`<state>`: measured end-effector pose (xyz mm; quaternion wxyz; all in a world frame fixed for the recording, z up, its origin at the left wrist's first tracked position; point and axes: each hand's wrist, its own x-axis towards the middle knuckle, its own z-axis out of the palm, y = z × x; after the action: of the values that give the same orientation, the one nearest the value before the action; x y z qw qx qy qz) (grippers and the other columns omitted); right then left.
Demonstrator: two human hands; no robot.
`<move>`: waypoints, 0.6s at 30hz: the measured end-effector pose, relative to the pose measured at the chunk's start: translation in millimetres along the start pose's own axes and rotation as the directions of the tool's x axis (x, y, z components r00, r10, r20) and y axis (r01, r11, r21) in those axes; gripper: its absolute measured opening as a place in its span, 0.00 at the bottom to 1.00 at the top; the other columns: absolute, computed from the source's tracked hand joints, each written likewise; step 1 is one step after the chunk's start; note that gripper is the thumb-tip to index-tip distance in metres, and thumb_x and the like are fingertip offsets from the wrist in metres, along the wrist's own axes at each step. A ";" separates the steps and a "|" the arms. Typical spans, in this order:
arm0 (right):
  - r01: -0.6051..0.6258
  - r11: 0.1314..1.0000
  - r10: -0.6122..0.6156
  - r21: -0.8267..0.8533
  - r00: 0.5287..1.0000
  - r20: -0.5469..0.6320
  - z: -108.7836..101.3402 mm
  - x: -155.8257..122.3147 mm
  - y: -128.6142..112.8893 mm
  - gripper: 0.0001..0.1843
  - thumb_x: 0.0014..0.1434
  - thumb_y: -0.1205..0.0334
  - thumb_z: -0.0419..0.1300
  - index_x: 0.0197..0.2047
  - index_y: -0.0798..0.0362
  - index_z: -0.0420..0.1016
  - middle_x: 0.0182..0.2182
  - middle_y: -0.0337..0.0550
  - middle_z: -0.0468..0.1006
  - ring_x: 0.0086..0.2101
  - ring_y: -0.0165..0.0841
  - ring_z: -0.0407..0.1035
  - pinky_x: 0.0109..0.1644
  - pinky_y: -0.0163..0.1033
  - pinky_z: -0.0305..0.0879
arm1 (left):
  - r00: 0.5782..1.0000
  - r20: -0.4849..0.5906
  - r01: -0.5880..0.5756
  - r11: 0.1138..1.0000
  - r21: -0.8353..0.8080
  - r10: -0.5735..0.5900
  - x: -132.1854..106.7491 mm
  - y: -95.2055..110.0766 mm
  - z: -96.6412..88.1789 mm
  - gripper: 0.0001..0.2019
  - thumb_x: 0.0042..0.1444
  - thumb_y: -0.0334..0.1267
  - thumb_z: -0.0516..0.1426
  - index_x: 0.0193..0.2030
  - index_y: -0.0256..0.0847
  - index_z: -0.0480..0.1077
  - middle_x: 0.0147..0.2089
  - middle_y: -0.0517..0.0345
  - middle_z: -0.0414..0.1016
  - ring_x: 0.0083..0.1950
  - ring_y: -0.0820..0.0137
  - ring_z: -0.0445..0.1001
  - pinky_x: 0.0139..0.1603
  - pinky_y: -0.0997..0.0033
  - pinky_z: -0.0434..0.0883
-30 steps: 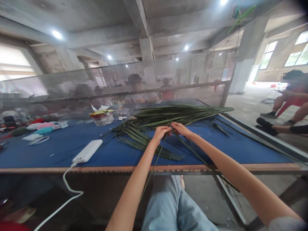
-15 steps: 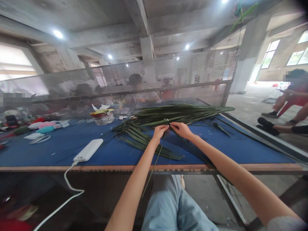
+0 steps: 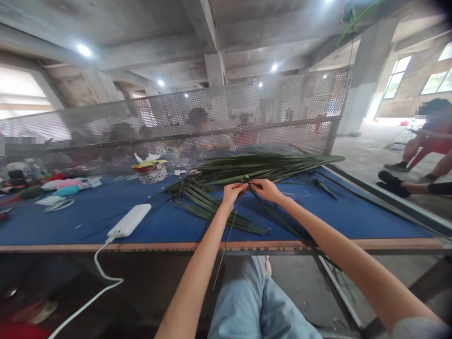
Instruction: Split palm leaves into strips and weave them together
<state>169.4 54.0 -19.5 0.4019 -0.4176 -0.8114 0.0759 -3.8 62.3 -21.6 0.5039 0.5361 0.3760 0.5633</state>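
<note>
Left hand: closed, thumb and fingers pinching leaflets of the palm frond, wrist bent, back of the left hand facing up
Right hand: closed on the same leaflets just beside the left hand, fingers curled over them, back of the right hand up
Arms: bare, both reaching forward over the bench and angled in toward each other, left forearm and right forearm crossing the near edge
Strands: a thin green strip hangs below the left hand past the near edge; a long leaflet runs from the right hand down past that edge
Frond: lying across the middle of the blue bench top, leaflets fanned toward the near edge, tips pointing to the far right corner
Near left: white power bank on the bench top, its white cable dropping over the wooden near edge
Far edge: woven basket with yellow and red contents, then a perforated metal screen
Far left: a pile of small colourful items, too blurred to name
Below: the person's light blue jeans
Right, off the bench: a co-worker in red, seated
</note>
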 end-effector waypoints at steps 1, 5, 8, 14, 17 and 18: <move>-0.001 1.000 0.001 -0.024 1.000 0.005 -0.3 -0.7 -1.1 0.15 0.62 0.61 0.52 0.44 0.51 0.79 0.38 0.45 0.81 0.35 0.37 0.73 0.38 0.36 0.63 | 1.000 -0.021 0.002 1.000 0.007 -0.001 -0.6 1.3 0.1 0.14 0.35 0.41 0.70 0.27 0.34 0.78 0.26 0.55 0.77 0.26 0.71 0.72 0.33 0.69 0.70; 0.010 0.998 -0.008 -0.069 0.999 0.032 -1.2 -2.4 -3.6 0.14 0.62 0.61 0.51 0.41 0.52 0.78 0.32 0.43 0.80 0.30 0.33 0.70 0.34 0.33 0.59 | 0.998 -0.053 0.028 0.999 -0.017 -0.029 -2.0 4.9 0.0 0.14 0.33 0.39 0.71 0.28 0.35 0.78 0.25 0.56 0.77 0.25 0.72 0.72 0.31 0.71 0.69; 0.042 0.999 -0.043 0.018 0.997 0.061 -1.7 -0.9 -3.1 0.15 0.62 0.59 0.50 0.40 0.53 0.78 0.31 0.41 0.79 0.29 0.31 0.67 0.34 0.32 0.58 | 0.997 -0.029 0.068 0.995 -0.072 -0.070 -2.2 5.3 -0.3 0.14 0.34 0.39 0.70 0.29 0.36 0.79 0.25 0.57 0.77 0.26 0.73 0.72 0.32 0.72 0.69; 0.000 0.960 -0.045 0.281 0.987 0.153 -1.8 2.6 -2.7 0.19 0.59 0.55 0.51 0.37 0.57 0.79 0.28 0.40 0.77 0.27 0.30 0.65 0.32 0.32 0.59 | 0.995 -0.020 0.097 0.985 -0.140 -0.101 0.2 4.7 -1.6 0.13 0.34 0.38 0.70 0.27 0.36 0.77 0.25 0.58 0.76 0.26 0.74 0.71 0.33 0.72 0.69; -0.096 0.930 0.006 0.356 0.970 0.244 -3.1 1.0 -4.6 0.19 0.57 0.52 0.53 0.36 0.58 0.79 0.22 0.37 0.73 0.23 0.28 0.62 0.27 0.31 0.56 | 0.991 -0.066 0.102 0.981 -0.168 -0.115 2.5 4.7 -4.5 0.13 0.36 0.40 0.70 0.27 0.35 0.76 0.24 0.59 0.75 0.25 0.75 0.71 0.32 0.73 0.69; -0.148 0.915 0.032 0.375 0.954 0.298 -4.0 0.4 -5.1 0.20 0.56 0.51 0.54 0.35 0.58 0.79 0.20 0.36 0.72 0.21 0.27 0.61 0.26 0.31 0.55 | 0.989 -0.088 0.105 0.978 -0.181 -0.122 3.3 4.7 -5.5 0.13 0.36 0.40 0.70 0.26 0.35 0.75 0.24 0.59 0.74 0.25 0.75 0.71 0.32 0.73 0.69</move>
<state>169.0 50.2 -14.3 0.3520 -0.3503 -0.8088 0.3150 -9.7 65.2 -17.1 0.5614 0.4387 0.3791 0.5904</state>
